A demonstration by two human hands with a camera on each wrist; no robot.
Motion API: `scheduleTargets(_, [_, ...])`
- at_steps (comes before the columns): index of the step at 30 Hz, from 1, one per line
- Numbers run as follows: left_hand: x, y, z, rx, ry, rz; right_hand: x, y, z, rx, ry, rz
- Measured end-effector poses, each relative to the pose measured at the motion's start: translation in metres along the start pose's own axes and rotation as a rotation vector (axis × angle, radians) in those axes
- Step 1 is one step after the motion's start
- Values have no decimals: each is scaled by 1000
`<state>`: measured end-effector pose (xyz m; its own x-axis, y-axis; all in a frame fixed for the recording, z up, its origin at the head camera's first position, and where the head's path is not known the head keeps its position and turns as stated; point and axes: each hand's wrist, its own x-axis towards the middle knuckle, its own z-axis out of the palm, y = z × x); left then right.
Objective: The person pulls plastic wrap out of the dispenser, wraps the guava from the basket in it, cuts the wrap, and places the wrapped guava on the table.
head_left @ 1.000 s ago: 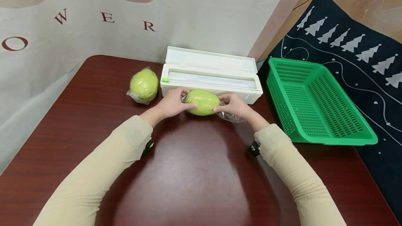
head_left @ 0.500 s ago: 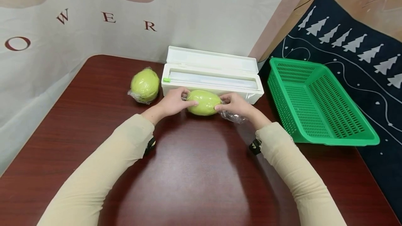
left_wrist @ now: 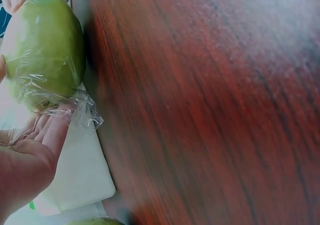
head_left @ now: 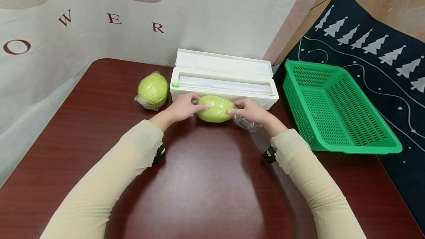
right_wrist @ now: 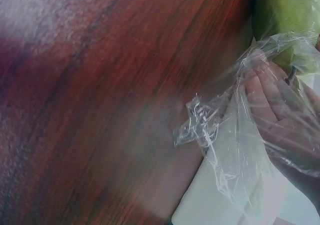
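Note:
In the head view a green pear (head_left: pixel 215 108) in clear plastic wrap lies sideways between both hands, in front of a white cling film dispenser (head_left: pixel 222 80) with a raised lid. My left hand (head_left: pixel 183 108) holds its left end, thumb on the near side and fingers partly hidden behind. My right hand (head_left: pixel 249 110) grips the other end, where loose plastic wrap (head_left: pixel 246 124) bunches under the palm. The left wrist view shows film gathered at the pear's (left_wrist: pixel 47 55) blossom end. In the right wrist view, film drapes over my right hand's fingers (right_wrist: pixel 267 92) beside the stem.
Another wrapped pear (head_left: pixel 152 90) stands left of the dispenser. A green plastic basket (head_left: pixel 358 149) sits at the right of the dark red wooden table (head_left: pixel 199 194). A printed cloth (head_left: pixel 216 14) hangs behind.
The left thumb has shifted slightly up on the pear. The loose film under the right hand hangs a little differently. Both hands keep their hold, and the rest looks the same.

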<state>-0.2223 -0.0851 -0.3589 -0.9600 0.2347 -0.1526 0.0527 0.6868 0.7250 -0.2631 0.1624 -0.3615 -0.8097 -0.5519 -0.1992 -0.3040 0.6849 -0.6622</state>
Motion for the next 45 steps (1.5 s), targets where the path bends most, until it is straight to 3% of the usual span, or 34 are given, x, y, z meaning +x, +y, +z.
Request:
scheduleTargets(11, [0,-1,0,25,-7,22,-3,-4,2,-5,16,22])
scheduleTargets(18, [-8,-3,4,-10,13,29,-13,-22,12,-80,133,75])
scheduleTargets(20, [-10,-4,4,0,24,30,-17,-28,14,-156,179,50])
scheduleTargets(26, [-10,-4,8,106,61,58,-24,-36,22,-416,280,-210])
scheduleTargets(28, [-9,-5,10,133,69,65,-23,-36,25,-464,291,-255])
scheduleTargets(34, [-12,-7,12,192,70,88,-18,-34,31,-527,279,-220])
scheduleTargets(45, [-28,-26,5,304,65,87,-18,-39,29,-520,237,-192])
